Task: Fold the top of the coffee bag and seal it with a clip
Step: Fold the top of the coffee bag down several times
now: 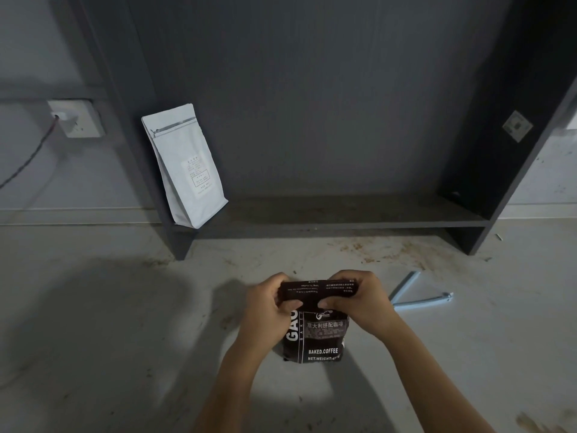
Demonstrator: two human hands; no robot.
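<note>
The folded-over top of a dark brown foil coffee bag with white lettering (315,326) is pinched from both ends: the left hand (268,307) is closed on its left corner and the right hand (359,300) on its right corner, thumbs pressed against the near face and fingers curled over the far side. The fold is turned toward the person, so that small print on the flap is seen upside down (the words "BAKED.COFFEE" can be read lower on the front). The bag is stood upright on a pale, stained countertop (125,323), directly beneath the hands. Just to the right of the right hand, apart from it, a long pale blue plastic sealing clip (418,295) is laid on the counter, opened into a V. Beyond the hands, a dark grey open shelf unit (343,214) is set on the counter, and at its left end a white stand-up pouch with a printed label (187,167) is leaned upright. Farther left, a white wall socket (78,118) with a cable plugged in is mounted on the wall.
</note>
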